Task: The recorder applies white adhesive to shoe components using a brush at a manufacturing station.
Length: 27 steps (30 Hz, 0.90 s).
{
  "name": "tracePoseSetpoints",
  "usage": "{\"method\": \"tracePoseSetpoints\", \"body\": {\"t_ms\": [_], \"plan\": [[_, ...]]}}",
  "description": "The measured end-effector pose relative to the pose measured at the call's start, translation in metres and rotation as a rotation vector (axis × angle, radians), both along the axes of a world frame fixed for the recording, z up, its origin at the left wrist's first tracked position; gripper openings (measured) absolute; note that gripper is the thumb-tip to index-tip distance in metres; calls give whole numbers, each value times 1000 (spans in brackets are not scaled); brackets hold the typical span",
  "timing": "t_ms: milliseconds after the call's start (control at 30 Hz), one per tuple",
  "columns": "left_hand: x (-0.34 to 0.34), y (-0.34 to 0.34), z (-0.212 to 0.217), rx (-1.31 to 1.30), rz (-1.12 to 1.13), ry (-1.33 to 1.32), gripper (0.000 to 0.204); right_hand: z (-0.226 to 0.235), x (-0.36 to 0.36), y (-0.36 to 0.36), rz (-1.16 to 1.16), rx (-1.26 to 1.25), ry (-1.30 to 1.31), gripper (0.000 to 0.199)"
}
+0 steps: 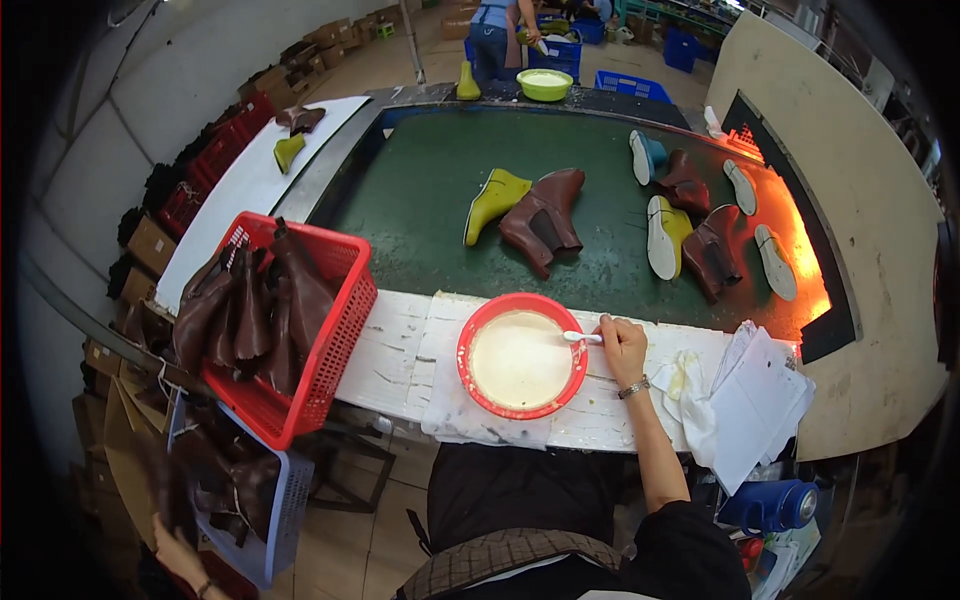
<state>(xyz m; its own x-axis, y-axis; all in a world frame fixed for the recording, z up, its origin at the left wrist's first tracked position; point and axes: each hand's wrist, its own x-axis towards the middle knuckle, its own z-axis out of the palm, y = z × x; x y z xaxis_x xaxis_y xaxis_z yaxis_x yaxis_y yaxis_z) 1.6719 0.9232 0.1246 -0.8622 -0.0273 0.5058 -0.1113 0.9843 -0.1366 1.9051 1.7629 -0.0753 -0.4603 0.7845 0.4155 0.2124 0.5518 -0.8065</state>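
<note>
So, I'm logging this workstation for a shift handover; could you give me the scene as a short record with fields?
Right hand: holds a white-handled tool over the bowl's edge
Red bowl: contains cream-coloured liquid
Left hand: low at left, beside a blurred dark brown item; grip unclear
Red basket: brown boot uppers inside
Green surface, centre: yellow boot-shaped form beside a brown boot
Far right: orange glow near pale soles

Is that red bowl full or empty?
Not empty: creamy liquid spreads across the red bowl, below its rim; its depth I cannot tell.
</note>
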Motion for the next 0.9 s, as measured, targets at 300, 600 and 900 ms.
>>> {"method": "tracePoseSetpoints", "body": {"t_ms": [300, 600, 900], "plan": [[42, 218, 84, 1029, -429, -229, 68, 0, 11, 9, -43, 16, 22, 37], [-30, 418, -49, 985, -988, -1078, 52, 7, 14, 10, -55, 12, 6, 37], [-87, 471, -131, 665, -1100, -817, 57, 82, 39, -39, 67, 71, -237, 27]]}}
